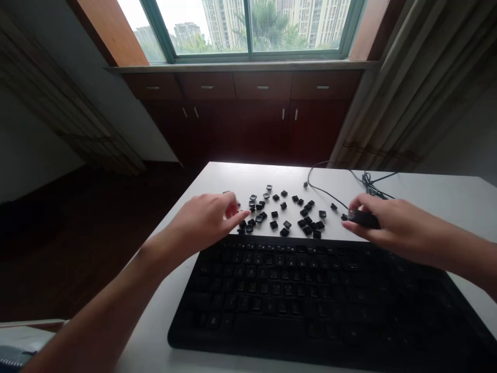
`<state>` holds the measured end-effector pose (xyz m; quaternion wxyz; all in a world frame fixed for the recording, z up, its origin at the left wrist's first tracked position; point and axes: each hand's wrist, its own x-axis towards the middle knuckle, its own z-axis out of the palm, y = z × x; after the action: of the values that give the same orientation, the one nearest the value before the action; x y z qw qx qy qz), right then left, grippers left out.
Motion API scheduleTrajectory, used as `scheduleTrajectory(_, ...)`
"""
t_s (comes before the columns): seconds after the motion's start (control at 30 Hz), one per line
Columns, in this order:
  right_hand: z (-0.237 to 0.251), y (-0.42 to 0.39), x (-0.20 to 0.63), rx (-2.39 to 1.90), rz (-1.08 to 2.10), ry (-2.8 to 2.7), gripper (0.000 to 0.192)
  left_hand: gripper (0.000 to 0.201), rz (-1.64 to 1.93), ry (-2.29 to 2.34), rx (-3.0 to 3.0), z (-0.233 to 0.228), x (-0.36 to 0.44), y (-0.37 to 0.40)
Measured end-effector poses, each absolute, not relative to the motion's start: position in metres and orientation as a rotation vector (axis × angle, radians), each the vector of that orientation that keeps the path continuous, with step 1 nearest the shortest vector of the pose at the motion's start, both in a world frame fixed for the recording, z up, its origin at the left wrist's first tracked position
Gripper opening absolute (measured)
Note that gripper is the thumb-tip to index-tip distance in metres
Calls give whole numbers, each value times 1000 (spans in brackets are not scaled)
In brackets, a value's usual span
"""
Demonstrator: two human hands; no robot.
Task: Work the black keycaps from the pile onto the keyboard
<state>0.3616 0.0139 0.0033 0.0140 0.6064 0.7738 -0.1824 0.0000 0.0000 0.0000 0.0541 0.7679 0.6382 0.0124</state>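
Toward the table's (233,178) far edge, many keycaps (274,214) lie loose; others seem still seated on the keyboard (267,325). The right hand (398,220) clasps a dark object (367,219); the left hand's (205,215) grip is unclear.

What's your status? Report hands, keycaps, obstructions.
Right hand gripping a small dark object. Left hand at the left side of the loose keycaps, grip unclear. Keycaps scattered beyond the keyboard. Dark cable close by the right hand.
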Motion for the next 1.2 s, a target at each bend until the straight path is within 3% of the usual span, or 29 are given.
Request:
scheduleTrajectory(0.17, 15, 54, 344, 1668, -569, 2522, 37, 22, 109, 1196, 2706, 14, 36, 14)
scheduleTrajectory(0.33, 11, 54, 329, 1262, -790, 2720, 17, 32, 71, 848, 2805, 12, 74, 32)
scheduleTrajectory(0.47, 1, 46, 321, 1050, -875, 2805, 13, 31, 81, 649, 2797, -2, 83, 40)
scheduleTrajectory(0.9, -10, 50, 321, 1042, -835, 2828, 13, 25, 137, 554, 2817, -19, 79, 45)
scheduleTrajectory(1.2, 2, 59, 339, 1327, -755, 2761, 29, 21, 126, 645, 2770, -16, 80, 46)
